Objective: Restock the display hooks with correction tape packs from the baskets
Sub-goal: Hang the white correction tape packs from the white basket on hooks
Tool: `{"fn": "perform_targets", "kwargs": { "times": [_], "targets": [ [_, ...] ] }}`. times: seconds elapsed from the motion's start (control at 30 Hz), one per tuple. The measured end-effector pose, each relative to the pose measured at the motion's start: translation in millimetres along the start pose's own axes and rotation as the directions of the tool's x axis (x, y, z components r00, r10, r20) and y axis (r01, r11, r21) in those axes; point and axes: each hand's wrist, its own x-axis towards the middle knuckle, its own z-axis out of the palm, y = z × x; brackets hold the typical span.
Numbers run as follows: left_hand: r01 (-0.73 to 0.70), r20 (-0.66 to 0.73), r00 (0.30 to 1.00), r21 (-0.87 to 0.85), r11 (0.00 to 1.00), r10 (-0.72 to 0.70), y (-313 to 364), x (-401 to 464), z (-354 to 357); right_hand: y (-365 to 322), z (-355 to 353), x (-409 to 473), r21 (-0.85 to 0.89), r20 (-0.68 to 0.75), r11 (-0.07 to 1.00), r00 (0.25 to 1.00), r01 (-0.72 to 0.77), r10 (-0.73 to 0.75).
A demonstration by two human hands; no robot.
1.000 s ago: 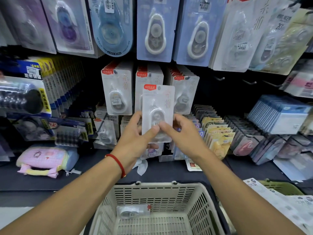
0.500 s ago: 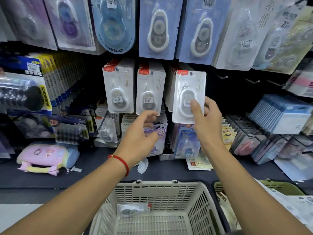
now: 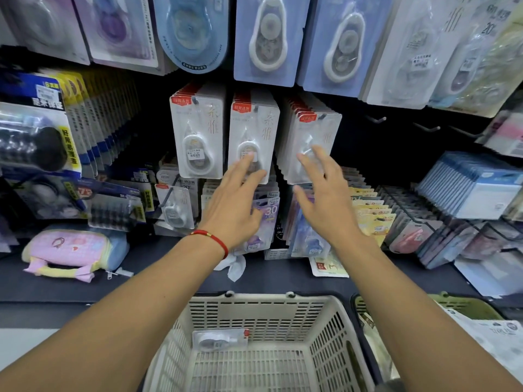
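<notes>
Three rows of white correction tape packs with red top labels hang on hooks: a left row (image 3: 196, 137), a middle row (image 3: 253, 128) and a right row (image 3: 314, 137). My left hand (image 3: 237, 205), with a red string at the wrist, has straight fingers touching the lower part of the middle row. My right hand (image 3: 325, 199) is spread open, its fingertips against the front pack of the right row. Neither hand holds anything. One correction tape pack (image 3: 220, 339) lies flat in the beige basket (image 3: 325, 335) below.
Larger blue tape packs (image 3: 266, 38) hang above. Two bare hooks (image 3: 375, 119) stick out to the right of the rows. A green basket (image 3: 464, 305) with papers stands at right. A pink pouch (image 3: 68, 250) lies on the dark shelf at left.
My right hand carried the pack from the centre up to the right row and let go of it there. My left hand rose to the middle row. Both hands are now open.
</notes>
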Motion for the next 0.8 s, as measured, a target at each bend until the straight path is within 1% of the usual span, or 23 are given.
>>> {"fn": "perform_targets", "kwargs": {
  "times": [0.07,0.13,0.27,0.37,0.43,0.47,0.5,0.53,0.57,0.6,0.63,0.67,0.7,0.73,0.77,0.8],
  "targets": [
    [-0.011,0.01,1.0,0.022,1.0,0.011,-4,0,3,3,5,8,-0.079,0.093,0.997,0.996,0.016,-0.009],
    [-0.026,0.014,1.0,0.044,0.999,0.026,-7,1,5,4,8,12,-0.133,0.105,0.991,0.994,0.008,0.006],
    [-0.059,0.035,0.998,0.08,0.995,0.056,-10,-2,3,6,8,9,-0.134,0.127,0.991,0.992,0.029,-0.012],
    [-0.048,0.054,0.998,0.07,0.996,0.044,-13,-12,2,5,7,-3,-0.09,0.063,0.994,0.996,0.066,-0.061],
    [-0.054,0.113,0.993,0.086,0.995,0.044,-17,-25,2,2,11,-18,-0.01,0.019,0.996,0.996,0.086,-0.086],
    [-0.062,0.163,0.985,0.095,0.993,0.046,-21,-33,4,1,15,-27,0.05,0.04,0.995,0.995,0.088,-0.09],
    [-0.074,0.224,0.973,0.108,0.991,0.048,-26,-43,6,-1,19,-36,0.109,0.104,0.991,0.991,0.076,-0.087],
    [-0.092,0.29,0.956,0.133,0.987,0.051,-32,-55,9,-3,25,-46,0.147,0.211,0.988,0.974,0.051,-0.082],
    [-0.114,0.358,0.933,0.173,0.978,0.046,-40,-68,13,-5,33,-57,0.151,0.355,0.988,0.931,0.026,-0.079],
    [-0.137,0.429,0.903,0.228,0.964,0.027,-48,-83,17,-6,44,-68,0.124,0.518,0.992,0.852,0.015,-0.077],
    [-0.161,0.501,0.866,0.292,0.943,-0.007,-56,-98,21,-6,56,-81,0.082,0.674,0.996,0.735,0.019,-0.069],
    [-0.182,0.569,0.821,0.352,0.918,-0.055,-64,-114,25,-6,70,-97,0.037,0.805,0.999,0.592,0.028,-0.046],
    [-0.196,0.626,0.773,0.397,0.896,-0.109,-71,-130,31,-5,86,-116,-0.004,0.896,0.999,0.444,0.032,-0.011],
    [-0.205,0.669,0.727,0.427,0.881,-0.156,-79,-147,37,-3,103,-138,-0.036,0.948,0.999,0.318,0.03,0.025],
    [-0.211,0.704,0.685,0.44,0.873,-0.189,-86,-164,45,-2,120,-161,-0.059,0.973,0.998,0.224,0.02,0.053],
    [-0.209,0.732,0.648,0.434,0.876,-0.209,-92,-181,54,-2,136,-186,-0.078,0.985,0.997,0.154,-0.004,0.077]
  ]
}}
